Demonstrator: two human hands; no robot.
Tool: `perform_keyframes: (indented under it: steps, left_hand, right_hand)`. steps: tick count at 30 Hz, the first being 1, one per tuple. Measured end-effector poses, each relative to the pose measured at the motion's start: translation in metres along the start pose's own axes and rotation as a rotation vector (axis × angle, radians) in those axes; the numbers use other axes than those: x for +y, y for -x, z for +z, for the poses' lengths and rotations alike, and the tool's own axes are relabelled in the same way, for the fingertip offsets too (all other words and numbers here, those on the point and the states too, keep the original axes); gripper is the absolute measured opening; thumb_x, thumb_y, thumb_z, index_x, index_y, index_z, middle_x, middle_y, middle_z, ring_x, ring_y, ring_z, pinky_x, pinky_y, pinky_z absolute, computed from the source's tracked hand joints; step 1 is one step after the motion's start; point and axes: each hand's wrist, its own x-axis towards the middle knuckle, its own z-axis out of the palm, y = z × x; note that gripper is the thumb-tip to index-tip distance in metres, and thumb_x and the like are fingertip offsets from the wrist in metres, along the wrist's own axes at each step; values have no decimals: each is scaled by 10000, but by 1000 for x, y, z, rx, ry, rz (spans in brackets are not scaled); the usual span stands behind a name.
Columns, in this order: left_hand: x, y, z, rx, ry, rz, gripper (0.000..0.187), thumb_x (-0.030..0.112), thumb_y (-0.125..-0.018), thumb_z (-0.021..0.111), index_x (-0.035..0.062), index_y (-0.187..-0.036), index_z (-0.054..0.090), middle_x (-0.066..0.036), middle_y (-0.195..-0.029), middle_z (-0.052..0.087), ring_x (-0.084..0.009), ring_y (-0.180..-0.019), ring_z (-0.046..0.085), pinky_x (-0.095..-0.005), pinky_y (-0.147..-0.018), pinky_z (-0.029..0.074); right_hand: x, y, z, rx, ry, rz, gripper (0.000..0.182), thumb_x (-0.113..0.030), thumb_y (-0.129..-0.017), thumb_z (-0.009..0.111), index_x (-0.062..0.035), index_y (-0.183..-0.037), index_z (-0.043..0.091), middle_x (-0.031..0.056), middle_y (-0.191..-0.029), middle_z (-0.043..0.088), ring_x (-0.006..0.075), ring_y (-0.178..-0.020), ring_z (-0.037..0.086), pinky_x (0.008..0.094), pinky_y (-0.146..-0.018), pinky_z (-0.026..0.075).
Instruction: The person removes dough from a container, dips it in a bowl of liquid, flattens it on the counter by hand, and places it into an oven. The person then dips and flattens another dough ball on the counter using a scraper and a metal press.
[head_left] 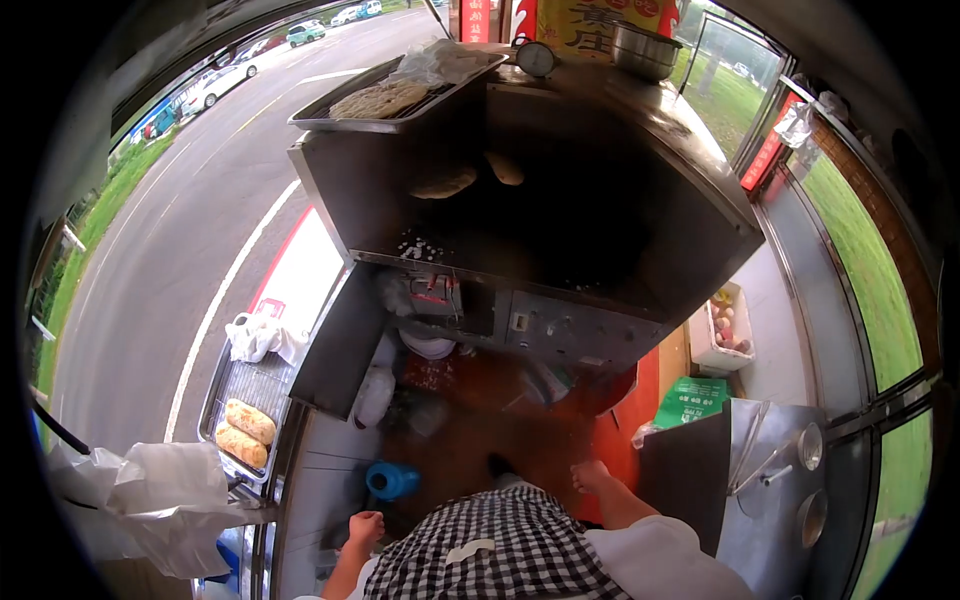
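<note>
My left hand (366,527) hangs beside the checked apron (490,545), its fingers curled in with nothing visible in them. On the other side of the apron, my right hand (588,477) is also loosely closed, and no object shows in it. Both hands are apart from everything around them. The blue jug-like container (391,481) on the floor is nearest to my left hand. Ahead, in the dark metal oven or griddle unit (590,200), lie a flatbread (445,182) and a smaller bread piece (505,168).
A tray (400,125) with a flatbread (380,100) and plastic rests on the unit. Left, a rack tray (230,390) holds two browned loaves (243,434). A white bin (722,345), green bag (692,402) and steel counter (770,510) stand right. A metal bowl (645,52) sits at the back.
</note>
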Motion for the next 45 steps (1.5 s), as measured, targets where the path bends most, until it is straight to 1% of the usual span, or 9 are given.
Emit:
perform_keyframes:
  steps: [11,14,16,18,19,21,27,36,45]
  left_hand:
    - [51,-47,36,-409,-588,186,112,157,-904,691,47,-899,672,-71,-701,635,-193,-564,616,-355,-471,462]
    - [64,-80,59,-713,-1165,1206,120,159,-882,656,84,-794,626,-76,-670,609,-207,-561,609,-385,-473,456]
    - [79,-85,84,-799,-1210,1380,157,160,-868,632,109,-724,595,-80,-649,591,-216,-559,603,-405,-474,451]
    - [98,-75,122,-609,-959,185,90,112,-907,639,79,-828,669,-61,-692,624,-167,-540,590,-350,-452,439]
    - [109,-47,140,-553,-978,273,77,102,-917,638,72,-865,688,-56,-704,632,-158,-539,588,-337,-451,439]
    - [111,-96,172,-552,-765,-161,103,91,-943,649,60,-1000,728,-43,-743,656,-150,-546,591,-308,-468,457]
    - [79,30,264,-596,-988,283,139,133,-995,639,42,-1087,693,-45,-739,651,-153,-552,604,-304,-460,463]
    - [-7,39,386,-925,-1425,591,286,225,-968,739,-42,-1058,787,17,-844,733,-53,-756,629,-225,-709,489]
    - [-7,194,528,-1130,-1387,504,110,104,-966,681,15,-970,744,18,-711,631,-83,-542,572,-221,-478,416]
  right_hand:
    - [201,131,66,477,-657,165,140,-186,-1000,698,-51,-969,722,38,-766,654,165,-600,631,326,-491,482]
    - [263,150,83,509,-721,165,157,-170,-996,701,-32,-925,725,59,-729,662,179,-563,626,337,-466,470]
    - [289,166,96,544,-762,183,187,-175,-998,695,-30,-883,721,65,-705,662,179,-544,618,340,-453,459]
    - [310,182,111,611,-842,234,217,-186,-995,698,-34,-840,716,65,-687,663,173,-533,610,339,-448,454]
    - [323,185,117,607,-763,226,217,-193,-990,704,-36,-842,722,61,-679,661,169,-530,609,337,-447,454]
    - [352,190,128,598,-601,217,216,-207,-980,718,-39,-845,732,52,-663,656,161,-525,607,333,-447,453]
    - [438,227,133,668,-861,326,229,-258,-939,763,-30,-937,772,73,-754,723,197,-607,668,367,-562,545]
    - [528,309,98,1060,-930,210,251,-282,-990,697,-47,-954,776,67,-771,714,165,-631,659,337,-637,547]
    - [528,390,170,1222,-1310,186,279,-314,-982,715,-41,-1033,736,39,-850,716,138,-718,674,319,-666,548]
